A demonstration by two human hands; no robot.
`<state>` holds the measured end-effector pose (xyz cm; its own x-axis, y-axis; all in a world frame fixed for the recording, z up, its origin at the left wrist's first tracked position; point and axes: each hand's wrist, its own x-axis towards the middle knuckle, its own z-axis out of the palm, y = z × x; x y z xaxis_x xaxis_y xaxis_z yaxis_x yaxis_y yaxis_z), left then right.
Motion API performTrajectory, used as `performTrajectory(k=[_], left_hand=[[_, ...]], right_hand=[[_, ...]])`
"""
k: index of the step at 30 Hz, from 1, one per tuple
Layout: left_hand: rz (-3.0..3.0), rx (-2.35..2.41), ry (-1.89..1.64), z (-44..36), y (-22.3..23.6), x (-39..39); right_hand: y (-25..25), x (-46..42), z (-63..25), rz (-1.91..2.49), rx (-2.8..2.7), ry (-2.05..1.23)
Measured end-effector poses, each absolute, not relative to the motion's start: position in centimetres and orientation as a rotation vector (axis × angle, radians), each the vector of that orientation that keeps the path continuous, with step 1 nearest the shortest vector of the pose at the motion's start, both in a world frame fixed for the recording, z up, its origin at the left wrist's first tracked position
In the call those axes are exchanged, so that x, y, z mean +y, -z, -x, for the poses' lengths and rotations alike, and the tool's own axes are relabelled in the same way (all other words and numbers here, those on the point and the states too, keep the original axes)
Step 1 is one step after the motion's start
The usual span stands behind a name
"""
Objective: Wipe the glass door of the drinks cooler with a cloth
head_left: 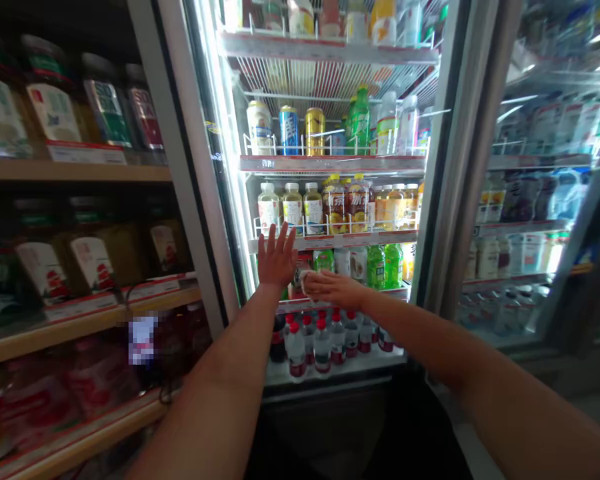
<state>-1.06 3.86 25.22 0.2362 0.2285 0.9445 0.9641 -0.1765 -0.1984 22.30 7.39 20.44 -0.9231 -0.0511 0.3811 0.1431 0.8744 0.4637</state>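
Observation:
My left hand (277, 259) reaches forward with its fingers spread, palm toward a lit drinks cooler. Its fingertips overlap the front edge of a shelf (340, 238); whether they touch glass or the shelf I cannot tell. To its right, my right hand (333, 288) is closed on a crumpled white cloth (308, 283), possibly tissue. Around the hands stand green bottles (385, 265) and, above them, pale-labelled bottles (293, 208) and brown tea bottles (346, 203). Below are clear bottles with red caps (322, 343).
Wooden shelves (75, 170) with large bottles line the left side. A metal door frame (473, 160) separates the cooler from another stocked glass cooler (515, 253) on the right. Higher up, a rack holds cans (289, 128) and a green bottle (361, 119).

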Motion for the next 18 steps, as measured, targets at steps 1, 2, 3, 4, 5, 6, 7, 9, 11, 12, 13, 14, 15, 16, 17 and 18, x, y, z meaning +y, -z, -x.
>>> performTrajectory(k=[1,2,3,4,5,6,7,9,11,12,13,14,15,16,17,18], left_hand=[[1.603,-1.136,1.025,1.1,-25.2,3.9],[1.604,-1.133,1.032,1.1,-25.2,3.9],[1.605,-1.130,1.039,1.1,-25.2,3.9],[1.608,-1.128,1.043,1.1,-25.2,3.9],[1.608,-1.127,1.046,1.1,-25.2,3.9],[1.606,-1.127,1.048,1.1,-25.2,4.0],[1.603,-1.124,1.046,1.1,-25.2,4.0],[1.597,-1.113,1.033,1.1,-25.2,4.0],[1.587,-1.104,1.027,1.1,-25.2,4.0],[1.587,-1.102,1.025,1.1,-25.1,4.0],[1.588,-1.105,1.024,1.1,-25.1,4.0],[1.590,-1.112,1.025,1.1,-25.1,4.0],[1.594,-1.121,1.025,1.1,-25.1,4.0],[1.598,-1.131,1.025,1.1,-25.1,4.0],[1.604,-1.139,1.025,1.1,-25.1,4.0],[1.609,-1.146,1.026,1.1,-25.1,4.0]], right_hand=[[-20.6,7.5,-22.3,0.042,-2.662,0.696],[-20.8,7.6,-22.5,0.017,-2.663,0.691],[-21.1,7.7,-22.6,-0.004,-2.662,0.686],[-21.5,7.9,-22.9,-0.017,-2.662,0.685],[-22.0,8.1,-23.3,-0.022,-2.659,0.686],[-22.5,8.3,-23.7,-0.015,-2.648,0.687],[-23.0,8.4,-24.1,0.001,-2.627,0.688],[-24.2,8.6,-25.1,0.052,-2.555,0.692],[-25.6,8.7,-26.0,0.115,-2.469,0.701],[-26.4,8.8,-26.5,0.148,-2.430,0.709],[-27.2,8.8,-26.9,0.179,-2.392,0.715],[-28.0,9.0,-27.3,0.211,-2.352,0.717],[-28.9,9.2,-27.7,0.245,-2.304,0.714],[-29.8,9.5,-28.1,0.282,-2.246,0.703],[-30.6,9.8,-28.5,0.319,-2.179,0.685],[-31.5,10.2,-28.9,0.357,-2.105,0.662]])
